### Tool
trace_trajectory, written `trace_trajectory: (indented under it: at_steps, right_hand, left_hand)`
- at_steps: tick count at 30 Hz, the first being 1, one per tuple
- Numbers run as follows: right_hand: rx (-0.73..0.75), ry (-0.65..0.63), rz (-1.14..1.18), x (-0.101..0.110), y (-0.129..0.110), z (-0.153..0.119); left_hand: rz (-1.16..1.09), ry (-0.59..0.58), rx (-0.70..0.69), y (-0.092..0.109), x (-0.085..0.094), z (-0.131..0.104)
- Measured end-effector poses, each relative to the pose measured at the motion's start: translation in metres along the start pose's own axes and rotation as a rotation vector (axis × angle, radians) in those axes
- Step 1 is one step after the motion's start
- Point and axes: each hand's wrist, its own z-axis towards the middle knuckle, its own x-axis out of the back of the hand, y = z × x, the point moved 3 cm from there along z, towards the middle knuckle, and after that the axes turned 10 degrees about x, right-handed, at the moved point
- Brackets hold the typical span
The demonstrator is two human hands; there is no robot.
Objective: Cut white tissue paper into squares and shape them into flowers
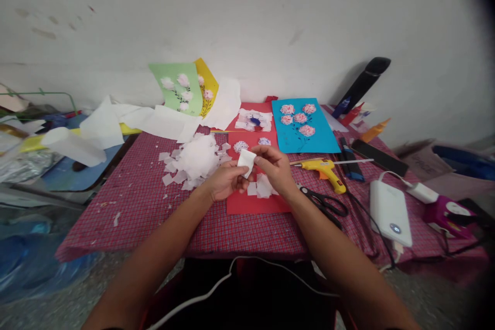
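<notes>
While reaching over the worktop (147, 206), angled both forearms (166, 240) inward, bringing left hand (228, 180) and right hand (275, 169) close together. Pinched folded white paper (245, 160) with both, above the red sheet (240, 203).

Only one word I can sort of make out: the pale pink bag (424, 167), beyond and to the right of the white power bank (390, 212), has capitals that look like "PACE", though the first letter's blurry and could be an F. The power bank's round display is too blurry to read, sorry. Same with the faint scribbles on the blue card (286, 136), up and left of the power bank.
</notes>
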Motion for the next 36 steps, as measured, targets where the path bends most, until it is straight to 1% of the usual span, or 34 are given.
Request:
trace_trajectory:
  at_steps: [2,3,4,6,8,9,11,14,16,19,22,26,28,32,34,36]
  right_hand:
    - [0.028,0.068,-0.087,0.008,-0.012,0.005]
    - [0.029,0.076,-0.179,0.015,-0.022,0.006]
    - [0.019,0.015,-0.31,0.021,-0.035,0.006]
    - [0.012,-0.255,-0.626,0.034,-0.062,-0.003]
    - [-0.008,-0.39,-0.902,0.055,-0.084,-0.024]
    - [-0.026,-0.41,-1.017,0.065,-0.091,-0.037]
    - [-0.096,-0.454,-1.215,0.085,-0.092,-0.066]
    - [-0.191,-0.504,-1.418,0.107,-0.074,-0.101]
    - [-0.168,-0.534,-1.476,0.116,-0.063,-0.115]
    - [-0.124,-0.495,-1.489,0.123,-0.055,-0.121]
    - [-0.117,-0.487,-1.513,0.129,-0.054,-0.121]
    - [-0.197,-0.543,-1.574,0.137,-0.054,-0.125]
    - [-0.214,-0.563,-1.587,0.14,-0.053,-0.127]
    - [-0.168,-0.582,-1.558,0.142,-0.052,-0.127]
    - [-0.173,-0.538,-1.474,0.144,-0.054,-0.127]
    - [-0.23,-0.42,-1.304,0.146,-0.059,-0.129]
  left_hand:
    - [-0.007,0.012,0.004,0.001,0.001,0.001]
    - [-0.01,0.019,0.006,0.001,0.002,0.001]
    - [-0.013,0.027,0.006,0.002,0.002,0.001]
    - [-0.021,0.046,0.002,0.003,0.003,0.001]
    - [-0.028,0.049,0.001,0.003,0.004,0.0]
    - [-0.03,0.045,0.002,0.003,0.003,0.0]
    - [-0.031,0.044,0.003,0.003,0.002,-0.001]
    - [-0.024,0.067,0.001,0.003,0.002,-0.001]
    - [-0.017,0.064,0.003,0.002,0.003,-0.001]
    - [-0.009,0.057,0.0,0.001,0.004,0.001]
    - [-0.014,0.05,-0.004,0.001,0.005,0.001]
    - [-0.027,0.04,0.002,0.002,0.004,0.001]
    - [-0.031,0.036,0.001,0.002,0.004,0.0]
    - [-0.03,0.038,0.005,0.002,0.004,0.0]
    - [-0.036,0.033,0.007,0.002,0.006,0.0]
    - [-0.049,0.013,0.008,0.002,0.007,0.0]
